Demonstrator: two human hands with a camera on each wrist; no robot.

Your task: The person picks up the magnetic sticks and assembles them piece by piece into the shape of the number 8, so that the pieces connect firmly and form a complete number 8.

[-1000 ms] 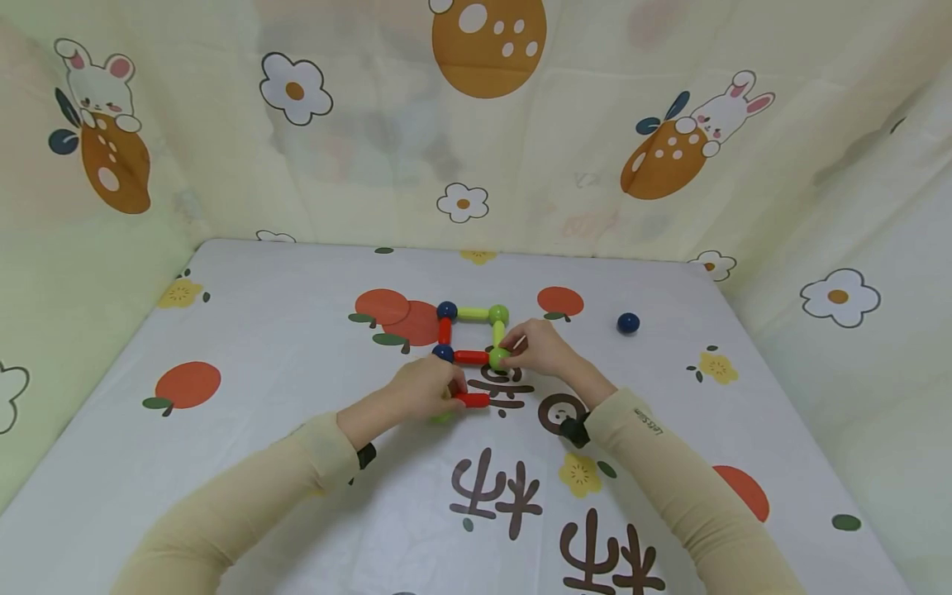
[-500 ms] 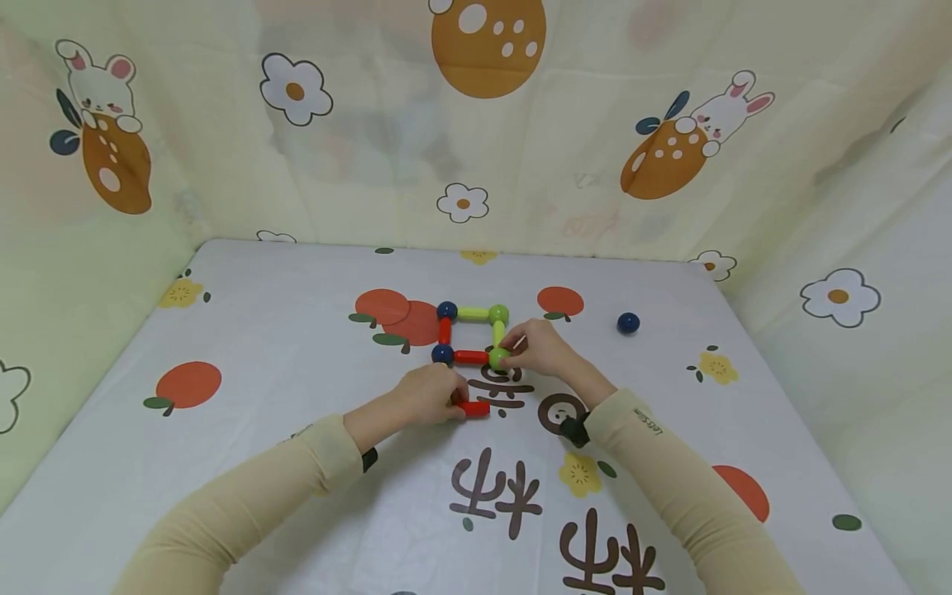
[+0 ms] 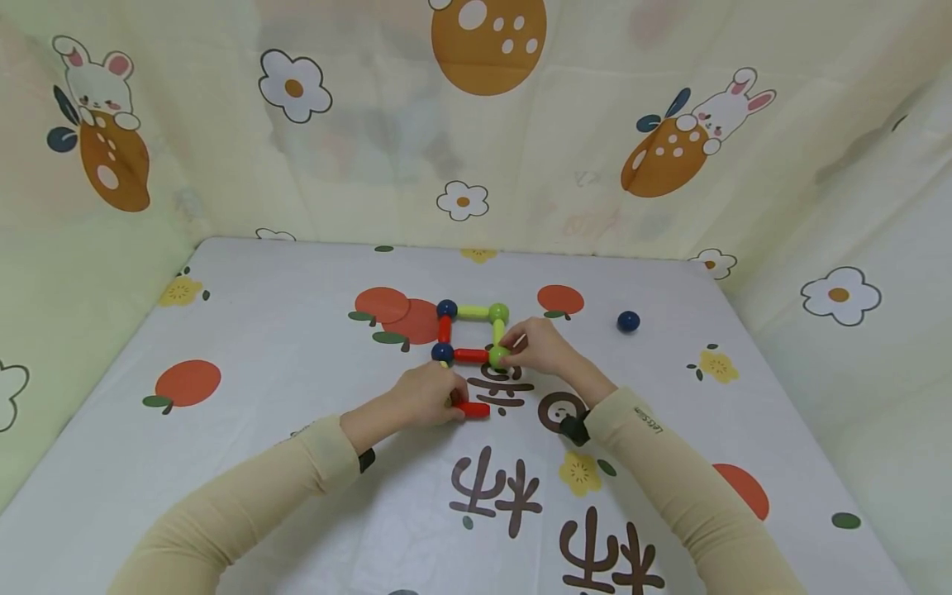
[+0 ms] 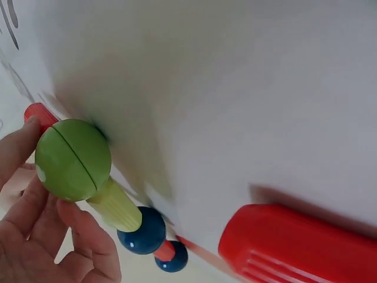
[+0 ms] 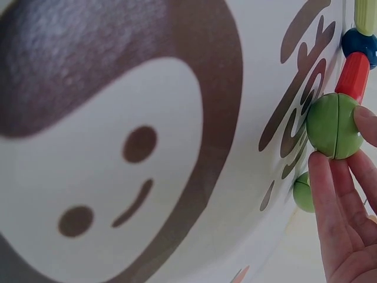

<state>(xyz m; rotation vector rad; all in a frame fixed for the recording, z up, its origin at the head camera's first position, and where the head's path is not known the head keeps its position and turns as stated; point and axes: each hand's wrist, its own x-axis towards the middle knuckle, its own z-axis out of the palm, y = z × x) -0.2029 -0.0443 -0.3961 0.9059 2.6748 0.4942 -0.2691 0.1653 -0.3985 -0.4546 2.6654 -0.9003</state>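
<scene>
A small square frame of ball-and-rod magnetic building pieces lies flat, with blue balls (image 3: 442,352) at its left corners and green ones at its right. My left hand (image 3: 427,395) pinches a green ball (image 4: 73,160) nearer the body. That ball joins a red rod (image 3: 476,410) pointing right and a light green rod (image 4: 116,204) reaching the frame's near-left blue ball (image 4: 142,230). My right hand (image 3: 541,347) pinches the green ball (image 5: 334,126) at the frame's near-right corner, between thumb and fingers. The left hand covers its green ball in the head view.
A loose blue ball (image 3: 628,321) lies right of the frame. Another red rod (image 4: 297,244) lies close to the left wrist camera, hidden in the head view. The table has a white printed cloth (image 3: 312,512), and a patterned curtain (image 3: 372,165) stands behind it.
My left hand has shifted slightly toward the body with the green ball and red rod, and the near-left blue ball is now uncovered. My right hand stays at its corner.
</scene>
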